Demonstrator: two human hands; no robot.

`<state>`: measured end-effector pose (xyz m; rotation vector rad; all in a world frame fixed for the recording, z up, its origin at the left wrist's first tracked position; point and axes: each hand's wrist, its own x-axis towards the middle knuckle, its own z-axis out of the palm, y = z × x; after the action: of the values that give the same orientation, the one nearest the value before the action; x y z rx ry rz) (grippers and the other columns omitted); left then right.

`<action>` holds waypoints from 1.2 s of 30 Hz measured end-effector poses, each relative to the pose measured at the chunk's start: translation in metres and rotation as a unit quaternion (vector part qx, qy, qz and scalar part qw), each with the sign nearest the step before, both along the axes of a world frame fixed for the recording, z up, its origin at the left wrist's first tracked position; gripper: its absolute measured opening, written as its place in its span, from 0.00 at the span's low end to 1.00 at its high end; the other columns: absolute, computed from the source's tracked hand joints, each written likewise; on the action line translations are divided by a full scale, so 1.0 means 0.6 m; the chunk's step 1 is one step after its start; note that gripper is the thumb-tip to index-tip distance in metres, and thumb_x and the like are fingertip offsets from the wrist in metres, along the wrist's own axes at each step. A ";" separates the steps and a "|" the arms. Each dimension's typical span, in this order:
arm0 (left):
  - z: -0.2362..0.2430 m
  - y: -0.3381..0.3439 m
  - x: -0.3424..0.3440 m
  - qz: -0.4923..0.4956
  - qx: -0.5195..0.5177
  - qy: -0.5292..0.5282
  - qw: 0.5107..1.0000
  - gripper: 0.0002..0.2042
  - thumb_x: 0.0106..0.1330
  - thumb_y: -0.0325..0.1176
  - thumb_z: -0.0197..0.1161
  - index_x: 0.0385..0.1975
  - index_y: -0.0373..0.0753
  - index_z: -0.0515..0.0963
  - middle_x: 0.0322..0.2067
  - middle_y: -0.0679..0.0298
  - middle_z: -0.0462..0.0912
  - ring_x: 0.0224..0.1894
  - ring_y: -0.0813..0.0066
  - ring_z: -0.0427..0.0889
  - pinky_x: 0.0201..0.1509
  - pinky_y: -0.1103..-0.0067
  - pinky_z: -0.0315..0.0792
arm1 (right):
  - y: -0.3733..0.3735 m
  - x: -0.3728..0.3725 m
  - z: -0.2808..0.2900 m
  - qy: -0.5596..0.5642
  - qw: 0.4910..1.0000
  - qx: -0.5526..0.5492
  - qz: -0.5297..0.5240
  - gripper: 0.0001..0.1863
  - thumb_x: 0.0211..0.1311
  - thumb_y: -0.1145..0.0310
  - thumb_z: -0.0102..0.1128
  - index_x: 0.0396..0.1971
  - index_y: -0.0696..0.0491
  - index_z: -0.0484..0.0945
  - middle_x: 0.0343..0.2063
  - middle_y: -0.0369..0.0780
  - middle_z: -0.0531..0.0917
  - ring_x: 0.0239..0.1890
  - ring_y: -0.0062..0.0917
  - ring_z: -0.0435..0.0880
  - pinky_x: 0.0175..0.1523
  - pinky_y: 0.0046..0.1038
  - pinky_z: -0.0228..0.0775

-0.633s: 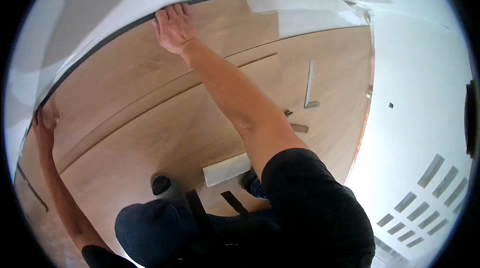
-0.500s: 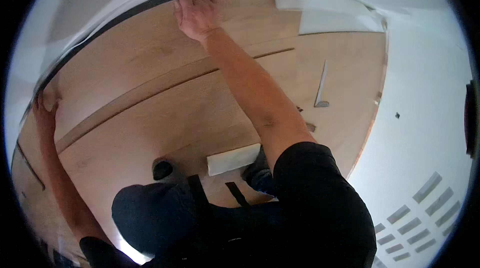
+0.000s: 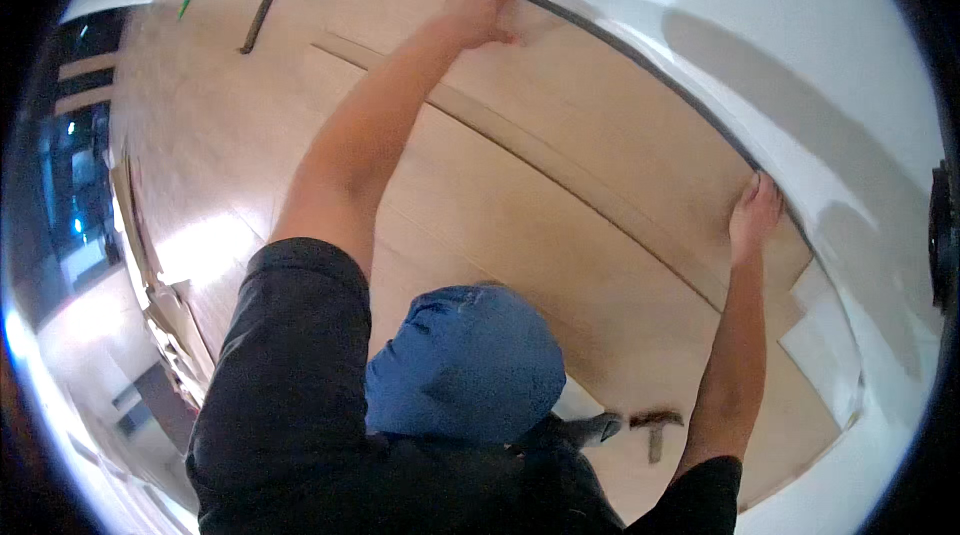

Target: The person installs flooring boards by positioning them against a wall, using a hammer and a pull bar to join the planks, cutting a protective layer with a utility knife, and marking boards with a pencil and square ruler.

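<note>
My left hand (image 3: 480, 10) rests with spread fingers on a pale wooden plank (image 3: 610, 85) along the dark gap at the foot of the white wall (image 3: 720, 5). Farther right on that plank lies my right hand (image 3: 755, 205), its fingertips at the wall-side edge and fingers laid over the board. A long narrow ledge of board (image 3: 540, 155) runs parallel below both hands. Near my knee (image 3: 465, 355), a hammer (image 3: 655, 425) lies on the laid wooden floor (image 3: 300, 95).
At the upper left are a dark strip (image 3: 265, 0) and a small green item (image 3: 184, 7). White sheets (image 3: 815, 355) lie at the right wall corner. Cardboard pieces (image 3: 150, 285) line the left side, beside dark window-like panes (image 3: 80, 185) with bright reflections.
My view has swung left, bringing the panes and cardboard into sight. Both hands appear farther right in the picture, still along the plank's wall edge; my bent knee is now visible.
</note>
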<state>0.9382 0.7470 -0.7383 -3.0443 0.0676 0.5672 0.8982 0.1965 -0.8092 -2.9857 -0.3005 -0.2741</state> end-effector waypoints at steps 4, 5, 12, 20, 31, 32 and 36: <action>-0.021 0.018 -0.006 0.029 0.007 0.022 0.999 0.48 0.57 0.61 0.74 0.75 0.46 0.62 0.75 0.51 0.60 0.77 0.48 0.57 0.77 0.57 0.62 | -0.024 -0.002 -0.031 0.042 0.999 -0.003 0.008 0.15 0.76 0.66 0.52 0.56 0.56 0.78 0.54 0.50 0.82 0.60 0.49 0.76 0.68 0.50 0.62; -0.004 0.024 0.004 0.023 -0.001 0.039 0.999 0.48 0.56 0.62 0.73 0.75 0.47 0.62 0.75 0.51 0.59 0.77 0.48 0.57 0.76 0.57 0.62 | -0.018 0.006 -0.034 0.046 0.999 0.003 0.010 0.16 0.76 0.67 0.52 0.57 0.56 0.76 0.54 0.51 0.82 0.60 0.49 0.76 0.68 0.50 0.61; 0.016 0.012 0.006 0.008 -0.018 0.070 0.997 0.47 0.59 0.63 0.71 0.75 0.46 0.61 0.77 0.50 0.55 0.78 0.47 0.54 0.75 0.49 0.61 | 0.054 -0.270 0.067 0.115 0.987 0.103 0.045 0.31 0.69 0.63 0.61 0.68 0.57 0.66 0.71 0.53 0.65 0.73 0.51 0.62 0.76 0.55 0.49; -0.075 0.192 -0.261 0.121 -0.007 -0.053 0.991 0.41 0.69 0.57 0.63 0.78 0.55 0.52 0.79 0.59 0.47 0.80 0.50 0.47 0.78 0.49 0.47 | 0.147 -0.795 0.200 0.552 0.821 -0.054 0.137 0.51 0.61 0.47 0.68 0.79 0.45 0.51 0.79 0.50 0.46 0.79 0.52 0.45 0.78 0.61 0.39; -0.143 0.294 -0.454 0.047 -0.007 -0.086 0.995 0.55 0.61 0.70 0.63 0.81 0.53 0.39 0.81 0.56 0.32 0.82 0.47 0.30 0.74 0.35 0.34 | 0.009 -0.762 0.115 0.458 0.848 -0.084 0.252 0.50 0.64 0.52 0.63 0.80 0.47 0.44 0.80 0.43 0.45 0.81 0.39 0.46 0.81 0.55 0.40; -0.149 0.281 -0.451 0.050 -0.011 -0.084 0.995 0.56 0.61 0.70 0.63 0.81 0.53 0.39 0.81 0.55 0.32 0.82 0.47 0.30 0.74 0.35 0.34 | -0.022 -0.737 0.117 0.464 0.847 -0.081 0.247 0.52 0.62 0.52 0.65 0.79 0.48 0.45 0.80 0.43 0.46 0.81 0.37 0.47 0.81 0.55 0.39; -0.141 0.122 -0.480 0.071 -0.063 -0.042 0.995 0.57 0.59 0.70 0.65 0.81 0.52 0.39 0.81 0.50 0.29 0.81 0.46 0.26 0.74 0.35 0.29 | -0.125 -0.729 0.150 0.491 0.838 -0.083 0.223 0.55 0.55 0.51 0.72 0.78 0.49 0.49 0.80 0.41 0.48 0.81 0.33 0.48 0.82 0.54 0.37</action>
<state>0.6500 0.8204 -0.8227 -3.2116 -0.1230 0.4600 0.4606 0.1215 -0.7195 -2.6242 -0.8569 1.3224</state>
